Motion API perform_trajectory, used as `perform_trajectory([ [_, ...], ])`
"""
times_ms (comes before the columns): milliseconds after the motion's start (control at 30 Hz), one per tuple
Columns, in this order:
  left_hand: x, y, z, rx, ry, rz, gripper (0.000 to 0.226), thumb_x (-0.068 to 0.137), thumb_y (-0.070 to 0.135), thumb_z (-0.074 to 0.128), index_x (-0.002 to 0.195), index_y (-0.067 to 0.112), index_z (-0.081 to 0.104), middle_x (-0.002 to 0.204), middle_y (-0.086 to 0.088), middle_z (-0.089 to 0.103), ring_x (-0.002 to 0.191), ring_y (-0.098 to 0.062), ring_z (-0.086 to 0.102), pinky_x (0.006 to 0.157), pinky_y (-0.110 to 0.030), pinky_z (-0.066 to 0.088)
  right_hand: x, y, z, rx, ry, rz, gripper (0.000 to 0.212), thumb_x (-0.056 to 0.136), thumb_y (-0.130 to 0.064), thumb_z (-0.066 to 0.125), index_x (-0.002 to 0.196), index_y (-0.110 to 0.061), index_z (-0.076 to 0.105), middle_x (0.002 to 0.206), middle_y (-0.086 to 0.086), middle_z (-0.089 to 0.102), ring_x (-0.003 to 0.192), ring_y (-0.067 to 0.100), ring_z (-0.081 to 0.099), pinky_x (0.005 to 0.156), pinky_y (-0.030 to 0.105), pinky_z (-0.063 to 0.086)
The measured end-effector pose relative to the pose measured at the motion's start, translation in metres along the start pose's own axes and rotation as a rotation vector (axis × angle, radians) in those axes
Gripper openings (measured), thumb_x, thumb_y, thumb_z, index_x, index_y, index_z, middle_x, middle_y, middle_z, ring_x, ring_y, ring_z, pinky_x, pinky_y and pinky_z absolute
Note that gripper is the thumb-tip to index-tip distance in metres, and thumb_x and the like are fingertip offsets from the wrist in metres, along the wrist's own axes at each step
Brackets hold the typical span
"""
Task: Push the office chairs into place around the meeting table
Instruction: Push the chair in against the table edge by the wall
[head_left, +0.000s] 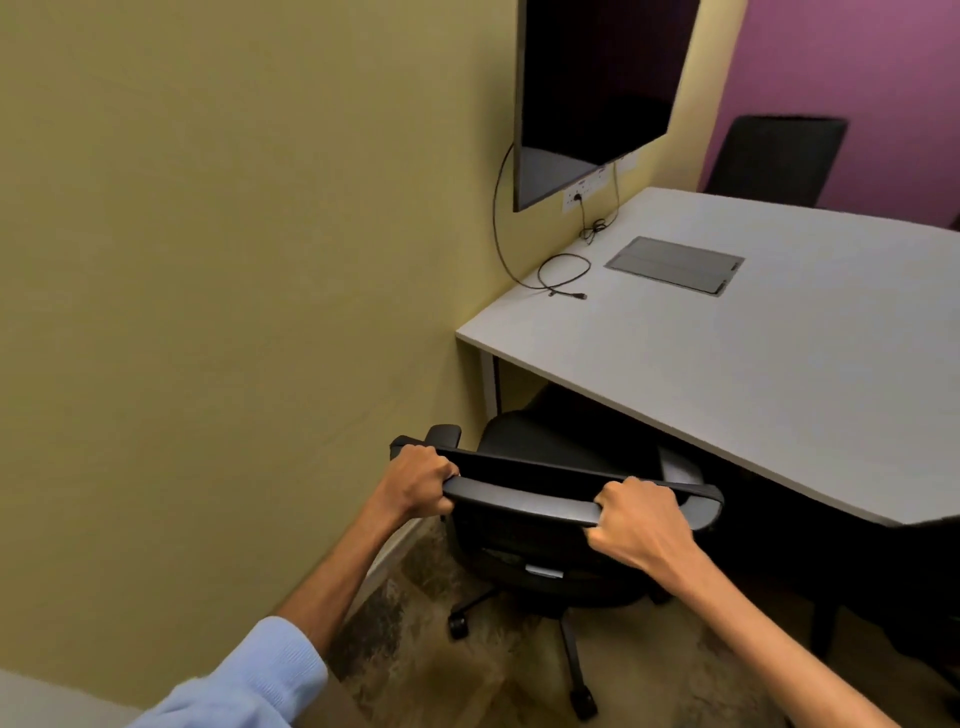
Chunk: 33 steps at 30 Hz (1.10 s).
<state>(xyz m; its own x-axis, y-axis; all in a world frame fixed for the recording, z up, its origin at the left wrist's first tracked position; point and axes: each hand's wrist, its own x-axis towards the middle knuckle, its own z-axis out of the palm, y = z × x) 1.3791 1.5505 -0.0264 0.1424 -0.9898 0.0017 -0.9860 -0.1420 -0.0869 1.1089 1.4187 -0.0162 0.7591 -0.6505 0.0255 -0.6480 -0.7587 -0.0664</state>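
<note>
Two fists (420, 480) (640, 519) around chair backrest (524, 496)

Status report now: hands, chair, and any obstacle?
Left hand and right hand shut on black office chair's top rail. Seat partly under white meeting table. Yellow wall close at left.

Head camera looks down, near the chair (545, 499).
</note>
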Motion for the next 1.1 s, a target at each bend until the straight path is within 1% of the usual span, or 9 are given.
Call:
perform_trajectory([
  [33, 0.008, -0.030, -0.001, 0.011, -0.027, 0.037, 0.016, 0.051, 0.027, 0.053, 0.055, 0.013, 0.060, 0.051, -0.006, 0.061, 0.050, -0.028, 0.058, 0.048, -0.030, 0.040, 0.012, -0.020, 0.005, 0.001, 0.038, 0.060, 0.022, 0.054, -0.034, 0.048, 0.046, -0.017, 0.035, 0.044, -0.003, 0.037, 0.041, 0.021, 0.037, 0.044, 0.026, 0.021],
  [100, 0.022, -0.039, -0.001, 0.011, -0.025, 0.070, 0.020, 0.051, 0.029, 0.050, 0.057, 0.014, 0.061, 0.054, -0.007, 0.063, 0.053, -0.028, 0.059, 0.050, -0.029, 0.041, 0.016, -0.024, 0.004, -0.014, 0.014, 0.101, 0.020, 0.052, -0.032, 0.047, 0.045, -0.016, 0.039, 0.043, -0.002, 0.039, 0.039, 0.019, 0.036, 0.043, 0.026, 0.018],
  [167, 0.039, -0.068, -0.013, 0.019, -0.017, 0.149, 0.020, 0.052, 0.030, 0.049, 0.057, 0.014, 0.061, 0.054, -0.007, 0.064, 0.053, -0.028, 0.060, 0.050, -0.028, 0.038, 0.033, -0.049, 0.004, 0.001, 0.064, 0.224, 0.018, 0.051, -0.030, 0.046, 0.045, -0.015, 0.039, 0.043, -0.001, 0.040, 0.039, 0.021, 0.038, 0.043, 0.027, 0.021],
  [333, 0.059, -0.120, -0.006, 0.029, 0.020, 0.262, 0.017, 0.055, 0.029, 0.054, 0.058, 0.014, 0.062, 0.054, -0.007, 0.064, 0.053, -0.028, 0.060, 0.051, -0.026, 0.032, 0.062, -0.086, 0.000, -0.014, 0.031, 0.313, 0.015, 0.053, -0.026, 0.047, 0.050, -0.012, 0.052, 0.048, 0.002, 0.049, 0.042, 0.023, 0.043, 0.045, 0.029, 0.033],
  [433, 0.072, -0.139, -0.003, 0.042, 0.051, 0.307, 0.016, 0.056, 0.029, 0.060, 0.059, 0.014, 0.065, 0.053, -0.006, 0.065, 0.052, -0.027, 0.062, 0.051, -0.026, 0.035, 0.070, -0.102, -0.001, -0.009, 0.023, 0.342, 0.013, 0.053, -0.025, 0.046, 0.046, -0.014, 0.045, 0.043, 0.000, 0.041, 0.039, 0.020, 0.036, 0.042, 0.026, 0.028],
  [667, 0.105, -0.152, 0.004, 0.049, 0.055, 0.382, 0.023, 0.059, 0.030, 0.059, 0.072, 0.015, 0.072, 0.060, -0.007, 0.068, 0.060, -0.029, 0.065, 0.053, -0.028, 0.035, 0.088, -0.106, 0.000, 0.008, 0.013, 0.407, 0.012, 0.054, -0.022, 0.046, 0.045, -0.015, 0.043, 0.041, -0.003, 0.036, 0.038, 0.017, 0.033, 0.041, 0.026, 0.026],
  [900, 0.148, -0.165, 0.005, 0.040, 0.075, 0.390, 0.017, 0.061, 0.029, 0.062, 0.068, 0.015, 0.070, 0.057, -0.005, 0.067, 0.057, -0.029, 0.064, 0.051, -0.029, 0.041, 0.123, -0.093, -0.005, 0.019, 0.034, 0.419, 0.015, 0.054, -0.019, 0.046, 0.044, -0.015, 0.035, 0.040, -0.002, 0.031, 0.038, 0.018, 0.028, 0.040, 0.027, 0.026],
  [967, 0.172, -0.165, 0.009, 0.039, 0.056, 0.399, 0.017, 0.062, 0.029, 0.063, 0.070, 0.015, 0.071, 0.058, -0.006, 0.067, 0.058, -0.029, 0.065, 0.052, -0.030, 0.043, 0.138, -0.082, -0.003, 0.028, 0.033, 0.434, 0.016, 0.053, -0.017, 0.047, 0.044, -0.016, 0.034, 0.041, -0.002, 0.029, 0.039, 0.018, 0.027, 0.043, 0.028, 0.029],
  [1100, 0.203, -0.168, 0.005, 0.061, 0.061, 0.399, 0.020, 0.062, 0.029, 0.065, 0.075, 0.015, 0.073, 0.061, -0.009, 0.069, 0.061, -0.032, 0.065, 0.053, -0.032, 0.044, 0.158, -0.070, -0.008, 0.029, 0.042, 0.442, 0.018, 0.053, -0.017, 0.048, 0.044, -0.016, 0.032, 0.041, -0.001, 0.028, 0.039, 0.018, 0.025, 0.042, 0.026, 0.026],
])
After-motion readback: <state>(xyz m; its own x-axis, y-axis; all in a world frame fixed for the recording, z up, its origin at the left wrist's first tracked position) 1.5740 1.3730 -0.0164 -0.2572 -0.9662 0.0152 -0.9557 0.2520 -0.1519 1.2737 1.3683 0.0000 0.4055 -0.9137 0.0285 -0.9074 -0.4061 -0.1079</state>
